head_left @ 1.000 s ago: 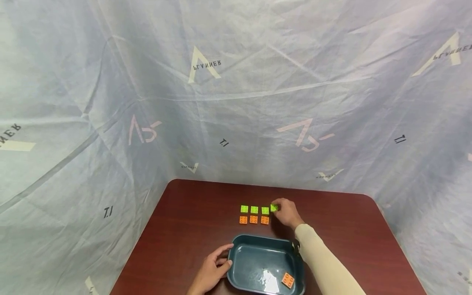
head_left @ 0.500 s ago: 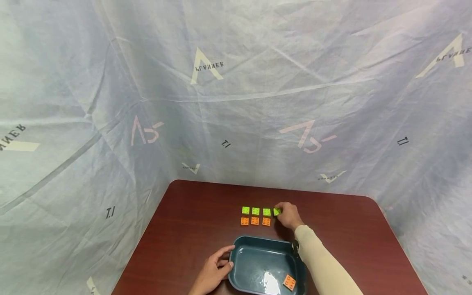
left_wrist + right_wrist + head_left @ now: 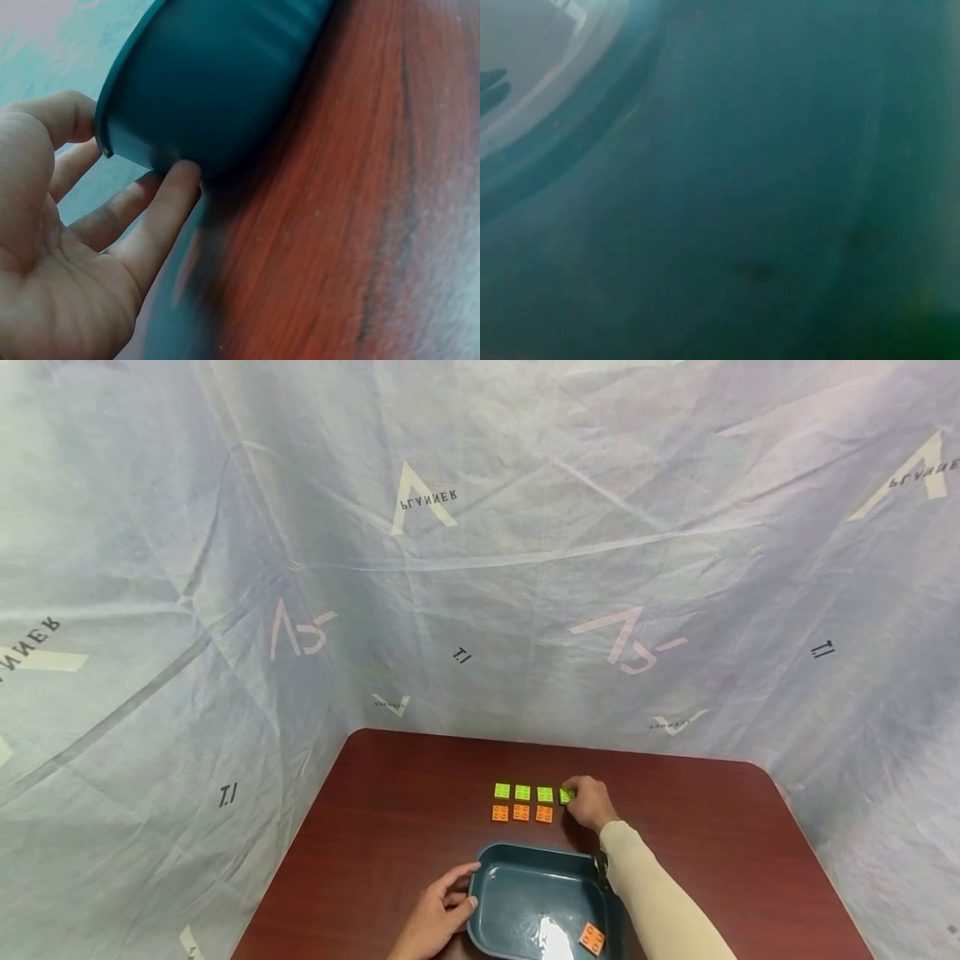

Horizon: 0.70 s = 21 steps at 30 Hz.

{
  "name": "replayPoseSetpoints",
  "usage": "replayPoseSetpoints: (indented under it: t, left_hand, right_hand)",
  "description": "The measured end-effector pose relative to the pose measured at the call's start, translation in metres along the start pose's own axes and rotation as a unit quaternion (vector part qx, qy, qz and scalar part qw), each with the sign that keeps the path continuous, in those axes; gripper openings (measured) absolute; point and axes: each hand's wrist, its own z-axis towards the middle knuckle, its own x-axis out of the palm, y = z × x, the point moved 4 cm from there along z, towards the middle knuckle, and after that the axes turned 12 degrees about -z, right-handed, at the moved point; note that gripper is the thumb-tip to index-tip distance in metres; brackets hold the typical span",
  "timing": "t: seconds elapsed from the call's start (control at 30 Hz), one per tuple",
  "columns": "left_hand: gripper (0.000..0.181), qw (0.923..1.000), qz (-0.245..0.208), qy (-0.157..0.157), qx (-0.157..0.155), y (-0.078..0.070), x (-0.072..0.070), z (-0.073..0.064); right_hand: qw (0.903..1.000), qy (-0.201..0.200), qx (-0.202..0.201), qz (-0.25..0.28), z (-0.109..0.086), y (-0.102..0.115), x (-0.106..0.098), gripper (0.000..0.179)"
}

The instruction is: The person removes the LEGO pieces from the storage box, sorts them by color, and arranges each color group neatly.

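Observation:
In the head view my right hand (image 3: 591,802) pinches a lime-green toy building brick (image 3: 566,796) at the right end of a row. Three more green bricks (image 3: 522,792) continue that row leftward, each with studs on top. Three orange bricks (image 3: 521,812) form a second row just nearer. My left hand (image 3: 437,912) holds the left side of a dark teal tray (image 3: 487,857). In the left wrist view its thumb lies at the tray's rim (image 3: 103,124), while other fingers (image 3: 176,187) touch the outer wall. One orange brick (image 3: 592,938) lies inside the tray.
A reddish-brown wooden table (image 3: 360,835) carries everything. A grey printed cloth (image 3: 480,568) hangs behind and at the sides. The right forearm's cream sleeve (image 3: 660,893) passes over the tray's right side. A blurred teal surface (image 3: 742,165) fills most of the right wrist view.
The right hand has shifted the green brick slightly right and nearer, so it lines up with its row. The left hand stays at the tray. The head view has moved slightly.

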Motion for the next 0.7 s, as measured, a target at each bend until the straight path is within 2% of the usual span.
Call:
replayPoseSetpoints:
  t: [0.27,0.7]
  left_hand:
    - [0.051,0.9999,0.015,-0.002,-0.007,0.0021,0.0004,0.0013]
    - [0.052,0.9999,0.008,0.000,-0.010,-0.0023,-0.0002,-0.0009]
  right_hand:
    - [0.9999,-0.004,-0.011,-0.009,0.0030,-0.0024,0.0018,0.039]
    - [0.9999,-0.008,-0.007,-0.002,0.0039,-0.0010,0.0023,0.040]
